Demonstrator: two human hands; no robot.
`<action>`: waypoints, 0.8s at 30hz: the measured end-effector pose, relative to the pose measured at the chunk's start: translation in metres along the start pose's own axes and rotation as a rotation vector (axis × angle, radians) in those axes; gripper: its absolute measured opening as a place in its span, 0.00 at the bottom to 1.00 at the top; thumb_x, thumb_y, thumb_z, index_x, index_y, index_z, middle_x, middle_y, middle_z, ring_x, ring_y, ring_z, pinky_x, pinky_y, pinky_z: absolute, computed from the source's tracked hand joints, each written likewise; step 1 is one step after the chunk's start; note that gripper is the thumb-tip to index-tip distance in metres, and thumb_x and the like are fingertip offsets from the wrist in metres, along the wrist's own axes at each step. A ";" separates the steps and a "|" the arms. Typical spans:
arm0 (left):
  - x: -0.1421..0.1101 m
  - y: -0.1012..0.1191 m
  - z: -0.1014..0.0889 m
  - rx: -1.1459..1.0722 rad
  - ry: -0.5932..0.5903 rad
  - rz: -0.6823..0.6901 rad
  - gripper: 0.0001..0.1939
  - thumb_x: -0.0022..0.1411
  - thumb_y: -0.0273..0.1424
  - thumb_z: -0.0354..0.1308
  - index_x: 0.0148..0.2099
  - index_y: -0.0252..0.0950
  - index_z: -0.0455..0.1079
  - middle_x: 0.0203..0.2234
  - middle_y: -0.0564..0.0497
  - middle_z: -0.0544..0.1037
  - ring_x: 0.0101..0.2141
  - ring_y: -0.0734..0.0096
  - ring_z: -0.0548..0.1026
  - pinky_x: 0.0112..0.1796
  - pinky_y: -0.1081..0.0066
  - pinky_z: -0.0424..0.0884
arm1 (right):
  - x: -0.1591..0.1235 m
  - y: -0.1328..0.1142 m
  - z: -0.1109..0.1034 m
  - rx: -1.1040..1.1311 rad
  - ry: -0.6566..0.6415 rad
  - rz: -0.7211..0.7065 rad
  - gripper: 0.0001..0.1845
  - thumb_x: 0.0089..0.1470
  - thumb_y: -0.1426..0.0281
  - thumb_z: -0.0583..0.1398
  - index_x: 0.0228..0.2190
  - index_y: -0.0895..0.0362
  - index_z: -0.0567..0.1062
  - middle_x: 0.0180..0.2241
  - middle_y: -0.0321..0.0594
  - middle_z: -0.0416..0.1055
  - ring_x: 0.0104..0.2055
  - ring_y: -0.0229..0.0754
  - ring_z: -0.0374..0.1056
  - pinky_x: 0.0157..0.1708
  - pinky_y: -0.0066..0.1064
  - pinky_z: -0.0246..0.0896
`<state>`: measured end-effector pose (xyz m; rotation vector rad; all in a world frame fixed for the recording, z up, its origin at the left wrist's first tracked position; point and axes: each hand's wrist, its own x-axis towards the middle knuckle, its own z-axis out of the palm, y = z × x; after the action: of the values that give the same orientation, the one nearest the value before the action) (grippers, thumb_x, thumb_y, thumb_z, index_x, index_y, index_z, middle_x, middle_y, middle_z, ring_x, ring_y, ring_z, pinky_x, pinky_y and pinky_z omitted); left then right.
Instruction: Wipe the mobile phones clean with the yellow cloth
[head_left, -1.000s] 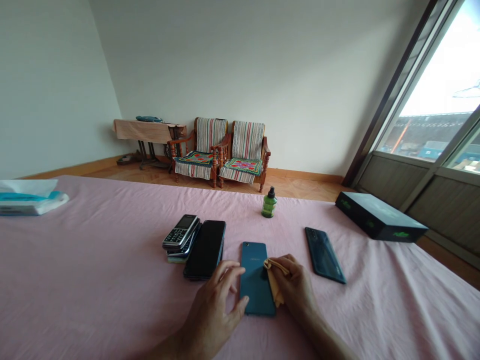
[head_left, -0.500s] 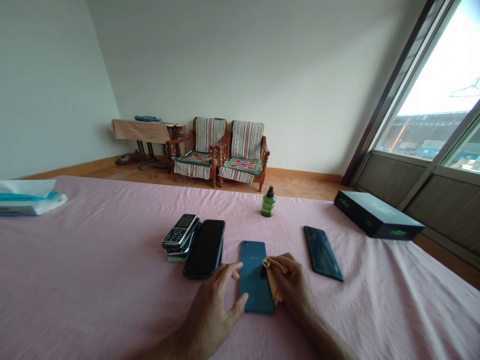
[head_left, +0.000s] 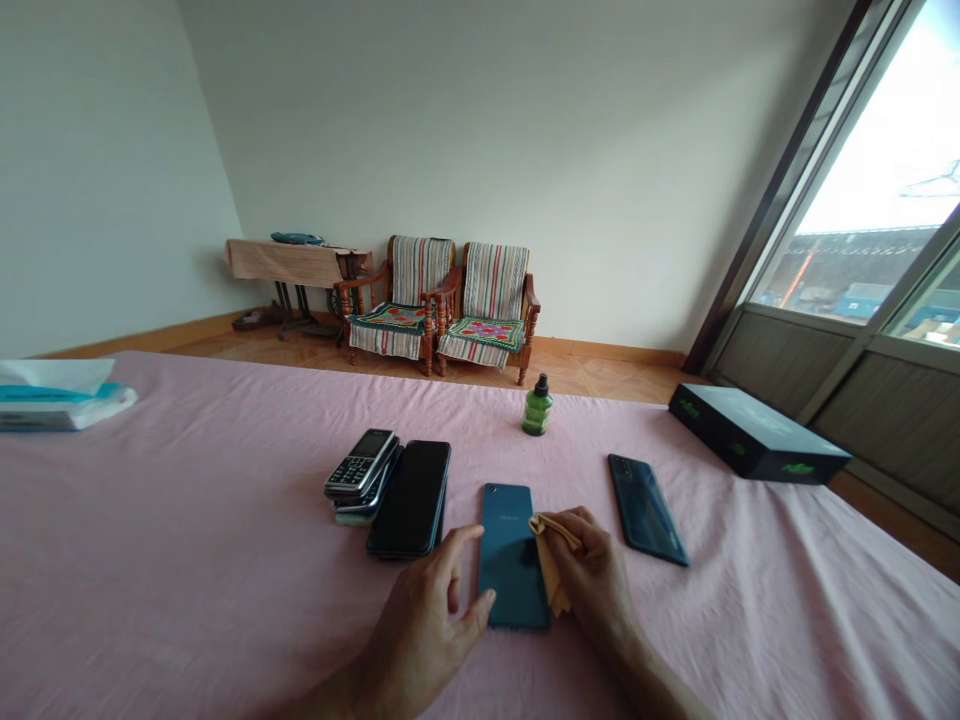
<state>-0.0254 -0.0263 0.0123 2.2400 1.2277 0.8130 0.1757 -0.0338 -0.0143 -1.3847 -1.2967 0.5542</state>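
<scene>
Blue flat rectangular smartphone (head_left: 510, 565) could slide on pink fabric (head_left: 225, 550) if right hand (head_left: 600, 575), holding yellow folded cloth (head_left: 552, 585), pushes strongly while left hand (head_left: 420, 615) has wide grip.

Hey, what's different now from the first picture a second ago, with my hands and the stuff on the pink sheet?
Your left hand has changed its pose slightly: its fingers are less spread at the left edge of the teal phone. Nothing was visibly picked up or let go. Your right hand still holds the cloth; the phone and green bottle stayed put.
</scene>
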 end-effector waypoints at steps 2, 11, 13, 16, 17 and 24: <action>0.000 0.000 0.000 0.005 -0.023 -0.013 0.23 0.56 0.28 0.57 0.55 0.39 0.63 0.19 0.61 0.62 0.21 0.72 0.67 0.27 0.74 0.65 | -0.001 -0.003 -0.001 -0.002 0.013 -0.009 0.14 0.55 0.63 0.58 0.36 0.57 0.81 0.30 0.42 0.70 0.32 0.42 0.69 0.28 0.28 0.63; 0.000 -0.004 0.004 -0.032 -0.035 -0.011 0.24 0.55 0.26 0.58 0.55 0.39 0.63 0.22 0.58 0.68 0.25 0.71 0.71 0.32 0.72 0.68 | -0.004 -0.007 -0.005 -0.053 0.062 0.034 0.14 0.53 0.62 0.58 0.34 0.56 0.81 0.29 0.42 0.71 0.31 0.43 0.70 0.26 0.28 0.63; 0.000 -0.004 0.004 -0.054 -0.022 0.005 0.24 0.55 0.25 0.58 0.54 0.40 0.64 0.25 0.57 0.70 0.27 0.70 0.72 0.36 0.70 0.69 | -0.003 -0.007 -0.005 -0.067 0.058 0.038 0.14 0.53 0.62 0.59 0.33 0.56 0.81 0.29 0.42 0.71 0.31 0.43 0.70 0.26 0.28 0.63; 0.000 -0.004 0.004 -0.085 -0.011 0.040 0.24 0.52 0.22 0.59 0.52 0.40 0.65 0.34 0.52 0.74 0.37 0.66 0.74 0.43 0.67 0.69 | -0.004 -0.009 -0.004 -0.086 0.061 0.031 0.13 0.53 0.62 0.59 0.31 0.56 0.81 0.28 0.42 0.71 0.30 0.43 0.70 0.26 0.28 0.63; 0.000 -0.004 0.004 -0.088 -0.022 0.047 0.23 0.52 0.21 0.60 0.50 0.40 0.67 0.38 0.51 0.74 0.40 0.65 0.74 0.45 0.67 0.68 | -0.004 -0.011 -0.003 -0.097 0.065 0.015 0.13 0.53 0.63 0.58 0.31 0.56 0.81 0.28 0.42 0.71 0.30 0.43 0.70 0.26 0.28 0.63; 0.000 -0.001 0.000 -0.050 -0.150 0.032 0.17 0.51 0.24 0.64 0.44 0.40 0.70 0.42 0.52 0.72 0.42 0.64 0.73 0.45 0.67 0.68 | 0.010 -0.012 -0.005 -0.277 0.062 -0.175 0.13 0.57 0.69 0.54 0.35 0.56 0.79 0.33 0.42 0.70 0.33 0.40 0.70 0.31 0.27 0.64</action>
<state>-0.0257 -0.0258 0.0120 2.2405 1.0929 0.6659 0.1787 -0.0289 0.0015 -1.4812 -1.4671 0.2167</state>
